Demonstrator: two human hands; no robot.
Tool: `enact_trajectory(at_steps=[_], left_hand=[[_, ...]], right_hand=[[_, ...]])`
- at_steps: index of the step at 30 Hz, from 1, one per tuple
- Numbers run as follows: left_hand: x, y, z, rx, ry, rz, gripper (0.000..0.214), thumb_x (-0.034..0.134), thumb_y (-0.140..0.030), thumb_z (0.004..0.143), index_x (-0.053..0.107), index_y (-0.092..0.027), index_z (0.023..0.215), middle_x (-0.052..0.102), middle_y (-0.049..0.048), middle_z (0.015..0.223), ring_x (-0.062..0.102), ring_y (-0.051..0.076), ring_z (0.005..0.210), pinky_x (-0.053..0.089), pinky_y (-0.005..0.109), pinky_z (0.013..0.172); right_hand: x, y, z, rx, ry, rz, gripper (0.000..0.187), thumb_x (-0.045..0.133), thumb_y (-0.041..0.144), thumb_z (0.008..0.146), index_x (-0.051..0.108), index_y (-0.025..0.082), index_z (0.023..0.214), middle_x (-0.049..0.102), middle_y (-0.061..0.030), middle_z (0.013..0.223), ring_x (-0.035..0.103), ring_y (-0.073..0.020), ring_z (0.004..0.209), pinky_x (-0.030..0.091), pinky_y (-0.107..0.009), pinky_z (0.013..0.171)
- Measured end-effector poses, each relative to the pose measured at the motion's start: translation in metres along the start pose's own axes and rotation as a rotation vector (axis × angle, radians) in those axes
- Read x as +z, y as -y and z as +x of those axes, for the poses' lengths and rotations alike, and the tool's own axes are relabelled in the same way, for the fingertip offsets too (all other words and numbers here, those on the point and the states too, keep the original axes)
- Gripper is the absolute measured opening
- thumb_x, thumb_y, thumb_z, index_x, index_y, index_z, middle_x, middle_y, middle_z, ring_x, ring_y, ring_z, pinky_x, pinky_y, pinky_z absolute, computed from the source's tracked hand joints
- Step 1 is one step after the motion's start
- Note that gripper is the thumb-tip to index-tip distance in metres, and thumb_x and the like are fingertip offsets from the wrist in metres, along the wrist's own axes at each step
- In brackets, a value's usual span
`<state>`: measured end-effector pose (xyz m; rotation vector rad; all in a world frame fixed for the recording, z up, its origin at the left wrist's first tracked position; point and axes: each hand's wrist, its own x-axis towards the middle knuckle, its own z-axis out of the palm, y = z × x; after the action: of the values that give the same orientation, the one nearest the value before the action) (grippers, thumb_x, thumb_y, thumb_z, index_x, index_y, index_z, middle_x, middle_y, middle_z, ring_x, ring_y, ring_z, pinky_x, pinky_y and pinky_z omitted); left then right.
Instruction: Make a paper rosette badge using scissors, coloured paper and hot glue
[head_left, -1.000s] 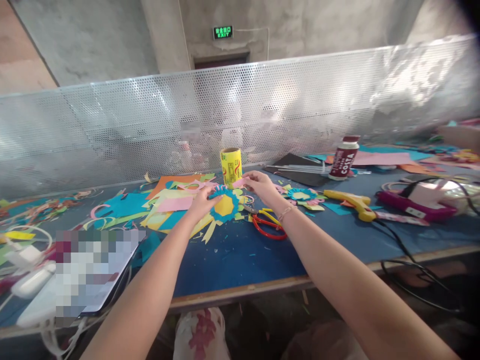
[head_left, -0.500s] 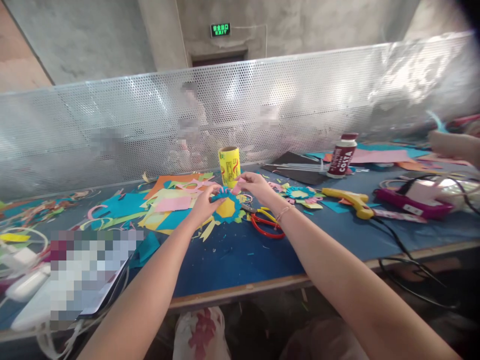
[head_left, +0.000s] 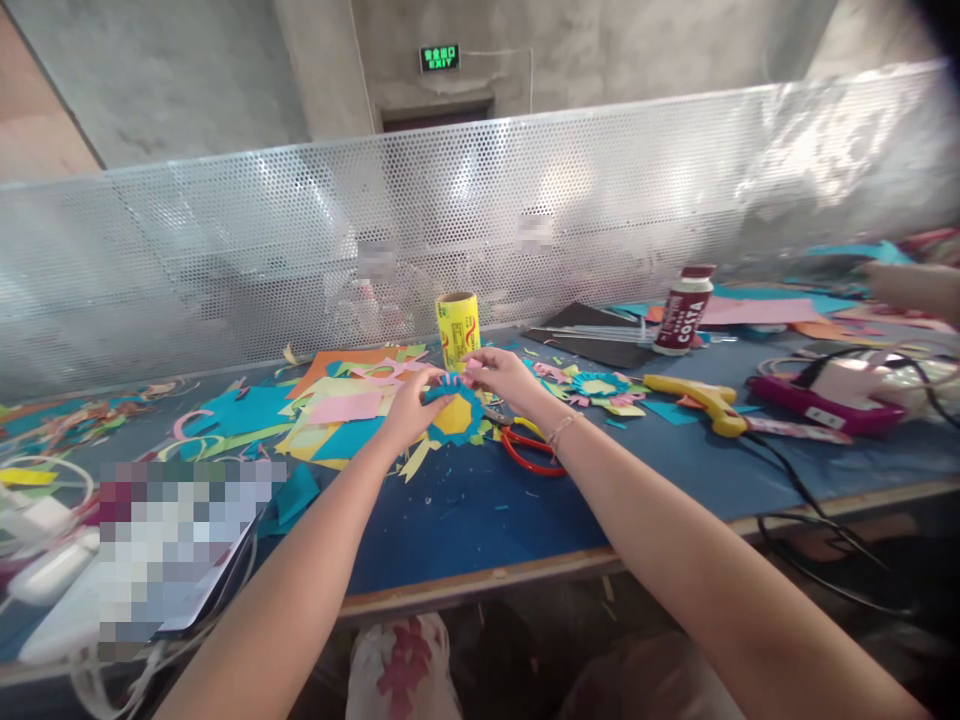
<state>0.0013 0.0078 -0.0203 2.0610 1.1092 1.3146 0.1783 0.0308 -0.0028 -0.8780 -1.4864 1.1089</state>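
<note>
A blue-topped work table point(head_left: 465, 520) runs along a perforated metal screen point(head_left: 225, 260), with bare concrete walls and a green exit sign point(head_left: 439, 58) behind it. Both bare forearms reach out over the table to a paper flower point(head_left: 455, 415), blue-fringed with a yellow centre, which lies among coloured paper offcuts near the table's middle. The left hand point(head_left: 409, 405) pinches the flower's left rim between thumb and fingers. The right hand point(head_left: 502, 375) has its fingertips pressed together on the fringe at the upper edge, perhaps on a small pink scrap, though it is too small to tell. A yellow roll point(head_left: 458, 328) stands just behind the hands, and red-handled scissors point(head_left: 529, 450) lie under the right wrist. To the right are a second flower point(head_left: 598, 385), a yellow glue gun point(head_left: 701, 400) and a bottle point(head_left: 682, 312). Another person's hand point(head_left: 907, 285) shows at the far right.
</note>
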Motion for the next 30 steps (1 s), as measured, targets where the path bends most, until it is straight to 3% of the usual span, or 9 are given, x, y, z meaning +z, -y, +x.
enact_trajectory(at_steps=[9,24,30], left_hand=[[0.001,-0.001,0.000,-0.055,-0.010,-0.034,0.037,0.069,-0.026,0.070,0.062,-0.020,0.106,0.064,0.0090,0.105,0.056,0.023,0.105,0.044,0.033,0.089],[0.003,0.000,0.000,-0.107,0.004,-0.137,0.041,0.071,-0.024,0.067,0.060,-0.019,0.107,0.064,0.0103,0.110,0.057,0.025,0.110,0.044,0.035,0.092],[0.003,0.002,0.000,-0.129,-0.004,-0.115,0.040,0.072,-0.026,0.067,0.060,-0.019,0.105,0.065,0.0099,0.104,0.060,0.023,0.099,0.044,0.037,0.092]], right_hand=[[0.000,-0.003,0.002,0.026,0.007,-0.041,0.008,0.062,0.019,0.074,0.064,0.016,0.081,0.059,0.0023,0.058,0.049,-0.0067,0.048,0.040,-0.018,0.048],[0.005,-0.008,0.002,-0.074,0.008,-0.084,0.018,0.057,0.032,0.077,0.065,0.016,0.080,0.056,0.0018,0.061,0.047,-0.0063,0.053,0.037,-0.017,0.048],[0.006,-0.007,0.002,-0.056,-0.016,-0.056,0.018,0.059,0.034,0.076,0.062,0.016,0.076,0.056,0.0015,0.062,0.047,-0.0065,0.053,0.038,-0.018,0.050]])
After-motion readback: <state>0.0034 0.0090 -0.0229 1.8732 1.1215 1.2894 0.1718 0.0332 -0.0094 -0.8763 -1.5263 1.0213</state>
